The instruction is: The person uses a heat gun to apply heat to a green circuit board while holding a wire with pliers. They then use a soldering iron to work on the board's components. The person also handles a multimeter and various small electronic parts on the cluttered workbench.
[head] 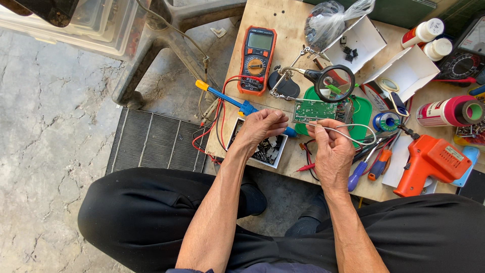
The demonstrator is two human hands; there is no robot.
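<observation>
Over my lap, my right hand (333, 154) pinches a thin white wire (353, 129), fingers closed on it. My left hand (260, 126) curls shut just beside, above a small tray of parts (273, 151); can't tell what it pinches. Just past both, the green circuit board (310, 110) sits under a magnifier (337, 83). Farther left stands an orange multimeter (256, 59); an orange soldering gun (429, 162) lies right.

A wooden desk (283, 20) carries an orange multimeter (256, 59), an orange hot-glue gun (429, 162), open white boxes (404, 71), a green mat (361, 114) and screwdrivers (366, 169).
</observation>
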